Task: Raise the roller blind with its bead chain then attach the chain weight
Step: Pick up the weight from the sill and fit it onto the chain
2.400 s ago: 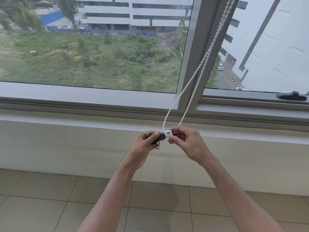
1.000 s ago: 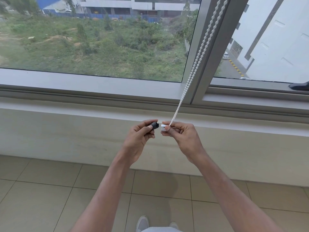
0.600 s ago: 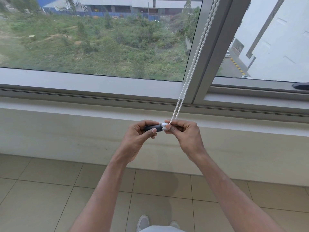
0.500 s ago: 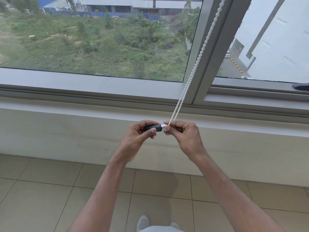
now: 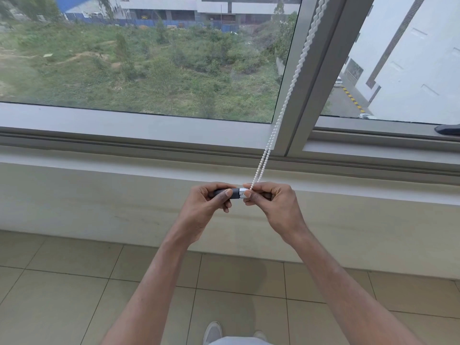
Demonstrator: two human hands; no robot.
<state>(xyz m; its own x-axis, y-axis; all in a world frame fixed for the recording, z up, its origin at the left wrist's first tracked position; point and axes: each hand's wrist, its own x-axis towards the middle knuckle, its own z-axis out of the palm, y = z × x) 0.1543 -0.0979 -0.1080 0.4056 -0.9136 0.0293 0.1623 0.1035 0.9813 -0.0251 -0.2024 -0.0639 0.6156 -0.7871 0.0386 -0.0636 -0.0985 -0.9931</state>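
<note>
From the head view we see both forearms reaching forward from the bottom of the frame and converging in front of the wall under the window ledge (image 5: 99, 168). The left hand (image 5: 206, 207) is curled around the dark body of the chain weight (image 5: 235, 193), thumb laid along its near side, and holds it level. The right hand (image 5: 276, 205) meets it from the other side. Its thumb and forefinger pinch the pale cap at the weight's right end, right where the bead chain (image 5: 286, 100) comes down. The two hands are close together, almost touching, both clamped on the same piece. We cannot tell whether the chain is seated in the cap, since the fingertips cover that spot.

We count two hands and one weight, made of a dark body and a pale cap. There is one white chain, showing as two strands. The strands lie side by side just above the fingers and rise together along the grey window mullion (image 5: 313, 78) to the top edge. One black window handle (image 5: 448, 129) sits at the far right. Two shoe toes (image 5: 212, 332) show on the tiled floor (image 5: 62, 282).
</note>
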